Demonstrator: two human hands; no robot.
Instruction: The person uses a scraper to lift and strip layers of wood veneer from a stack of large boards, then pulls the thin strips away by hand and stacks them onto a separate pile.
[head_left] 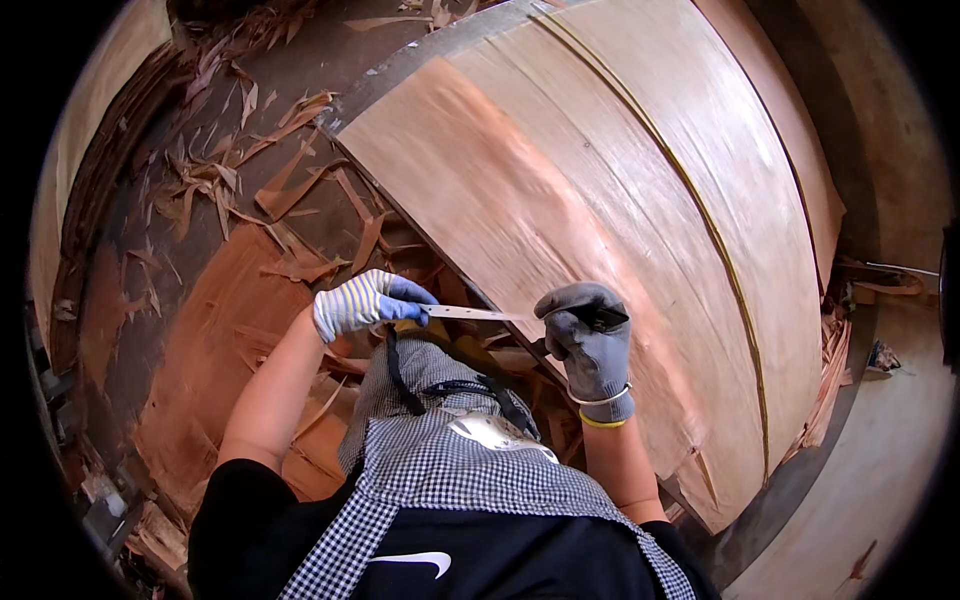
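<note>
Between my hands stretches a narrow pale strip of perforated tape [470, 313], with small holes along it. My left hand [365, 303], in a striped glove with blue fingertips, pinches its left end. My right hand [590, 335], in a grey glove with a band at the wrist, is closed at the strip's other end; its curled fingers partly hide what lies in them, and something dark shows there. Both hands are in front of my checked apron [440, 385]. Beneath the right hand lies a large thin wood veneer sheet [520, 190].
A dark yellowish seam [690, 190] runs lengthwise across the veneer on the bench. Torn veneer scraps [290, 190] litter the floor at the left, beside a larger reddish sheet [215, 340]. A veneer stack [105, 130] stands far left; more pale sheets [850, 480] lie at the right.
</note>
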